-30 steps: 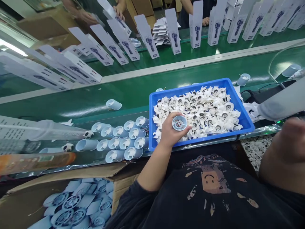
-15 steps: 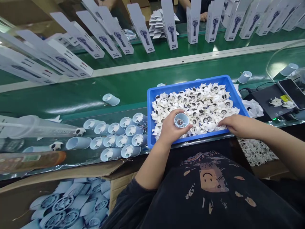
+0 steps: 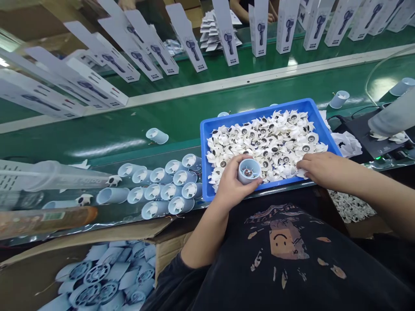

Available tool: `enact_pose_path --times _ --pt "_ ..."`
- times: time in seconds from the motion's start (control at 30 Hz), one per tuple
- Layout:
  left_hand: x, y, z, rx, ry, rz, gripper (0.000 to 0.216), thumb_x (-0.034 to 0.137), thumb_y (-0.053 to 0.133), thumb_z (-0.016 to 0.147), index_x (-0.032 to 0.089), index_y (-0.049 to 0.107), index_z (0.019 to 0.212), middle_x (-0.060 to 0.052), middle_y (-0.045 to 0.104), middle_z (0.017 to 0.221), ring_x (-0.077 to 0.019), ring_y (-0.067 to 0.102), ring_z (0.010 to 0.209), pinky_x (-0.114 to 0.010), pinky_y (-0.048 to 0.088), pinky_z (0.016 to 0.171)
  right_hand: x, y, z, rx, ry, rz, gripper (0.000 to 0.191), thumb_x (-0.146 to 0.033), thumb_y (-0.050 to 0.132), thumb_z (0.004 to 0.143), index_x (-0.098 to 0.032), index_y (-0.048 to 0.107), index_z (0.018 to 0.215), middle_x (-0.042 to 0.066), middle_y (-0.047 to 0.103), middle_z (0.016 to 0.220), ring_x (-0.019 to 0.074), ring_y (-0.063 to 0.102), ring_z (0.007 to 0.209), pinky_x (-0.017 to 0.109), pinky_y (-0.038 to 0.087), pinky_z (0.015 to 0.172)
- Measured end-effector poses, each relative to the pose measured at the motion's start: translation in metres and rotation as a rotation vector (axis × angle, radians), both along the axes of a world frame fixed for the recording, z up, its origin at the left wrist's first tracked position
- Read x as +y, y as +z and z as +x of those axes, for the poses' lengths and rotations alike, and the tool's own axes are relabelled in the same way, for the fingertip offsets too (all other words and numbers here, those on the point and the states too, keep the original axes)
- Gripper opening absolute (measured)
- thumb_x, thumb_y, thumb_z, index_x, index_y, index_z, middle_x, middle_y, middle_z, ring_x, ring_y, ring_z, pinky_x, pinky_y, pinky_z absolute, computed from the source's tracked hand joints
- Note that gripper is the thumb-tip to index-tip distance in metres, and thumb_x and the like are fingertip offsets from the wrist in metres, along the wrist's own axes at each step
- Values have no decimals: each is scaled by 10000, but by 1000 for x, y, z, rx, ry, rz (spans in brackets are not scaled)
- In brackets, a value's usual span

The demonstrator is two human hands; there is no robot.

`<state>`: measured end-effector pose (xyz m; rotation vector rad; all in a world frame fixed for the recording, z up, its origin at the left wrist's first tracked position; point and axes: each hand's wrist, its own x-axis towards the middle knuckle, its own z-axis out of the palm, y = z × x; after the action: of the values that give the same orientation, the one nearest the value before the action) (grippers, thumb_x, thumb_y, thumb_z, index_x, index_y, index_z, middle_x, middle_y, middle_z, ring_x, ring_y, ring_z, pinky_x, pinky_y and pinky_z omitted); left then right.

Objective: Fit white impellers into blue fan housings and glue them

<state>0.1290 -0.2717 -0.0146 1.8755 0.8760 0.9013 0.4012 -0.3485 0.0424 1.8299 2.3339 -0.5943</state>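
Note:
My left hand (image 3: pixel 231 183) is wrapped round a light blue fan housing (image 3: pixel 249 171), a short tube with its open end up and a motor and small metal parts inside. It is held over the front of a blue tray (image 3: pixel 205 164) heaped with white fan impellers (image 3: pixel 259 136). At the tray's front right corner, my right hand (image 3: pixel 319 167) has its fingers curled together on a white impeller (image 3: pixel 301 173), largely hidden under the fingertips. Left of the tray, several blue housings with white impellers inside (image 3: pixel 158 175) lie in rows.
A cardboard box (image 3: pixel 168 255) of loose blue housings (image 3: pixel 110 276) stands at lower left. Plastic bottles (image 3: pixel 58 175) lie at the left. White printed cartons (image 3: pixel 228 39) line the green conveyor's (image 3: pixel 181 114) far side. A black device (image 3: pixel 366 138) and a pale, blurred cylinder (image 3: pixel 394 114) are at right.
The view has shifted slightly. My left hand still holds the housing, now tilted a little differently, and my right fingers stay at the tray's corner. A pale cylinder now covers the phone at right.

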Motion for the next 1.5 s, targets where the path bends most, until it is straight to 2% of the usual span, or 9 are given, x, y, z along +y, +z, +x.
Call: enact_pose_path --times 0.1,0.27,0.57,0.73,0.87,1.13,1.27,1.4,1.5 --pt "-6 10 1 58 -114 83 531 298 743 713 232 559 1207 -101 638 1259 -299 594 1189 -469 467 1036 -3 2 -14 199 -52 89 359 -367 363 932 -151 593 1104 149 607 1033 281 596 958 460 497 862" --pt "-16 17 6 129 -189 159 593 262 705 715 203 509 1271 -102 640 1273 -279 625 1147 -417 505 989 -3 -10 -42 780 -183 234 407 -488 351 981 -165 518 1164 99 639 989 173 635 809 284 537 692" --pt "-20 12 14 272 -96 392 438 406 646 834 181 529 1192 -101 697 1149 -260 649 1074 -422 499 927 1 1 -74 393 134 665 175 -234 515 953 -136 594 1074 83 632 956 192 607 871 320 503 768" --pt "-22 7 12 299 -62 497 401 394 589 840 178 541 1174 -99 714 1112 -252 665 1033 -411 503 908 7 -8 -79 329 213 705 157 -254 504 965 -152 597 1040 79 597 960 217 568 858 368 470 761" --pt "-26 8 7 199 27 649 364 400 509 900 149 534 1161 -104 718 1058 -229 667 1016 -386 510 919 19 -12 -80 492 268 733 172 -323 537 973 -184 636 949 46 479 835 144 500 723 273 439 635" --pt "-28 17 10 226 149 650 337 363 427 914 163 524 1167 -96 711 1056 -220 664 1020 -394 512 933 34 -11 -94 581 199 749 351 -420 512 979 -160 641 782 24 489 740 85 507 613 206 420 529" --pt "-18 23 2 232 89 680 347 381 462 926 156 530 1181 -89 715 1076 -205 662 1033 -363 500 948 27 -2 -92 553 187 771 402 -445 456 997 -141 685 868 40 479 753 101 495 647 227 434 555" --pt "-2 33 -16 308 163 638 383 443 555 911 172 532 1181 -90 716 1110 -213 664 1042 -368 500 941 14 9 -89 648 243 574 355 -435 462 999 -216 706 863 31 486 777 92 521 678 194 457 555" --pt "4 39 -24 365 137 598 429 457 595 893 178 520 1210 -99 700 1174 -230 643 1105 -414 469 999 14 3 -92 626 207 626 315 -455 481 983 -231 674 1092 65 508 912 146 539 812 250 493 646"
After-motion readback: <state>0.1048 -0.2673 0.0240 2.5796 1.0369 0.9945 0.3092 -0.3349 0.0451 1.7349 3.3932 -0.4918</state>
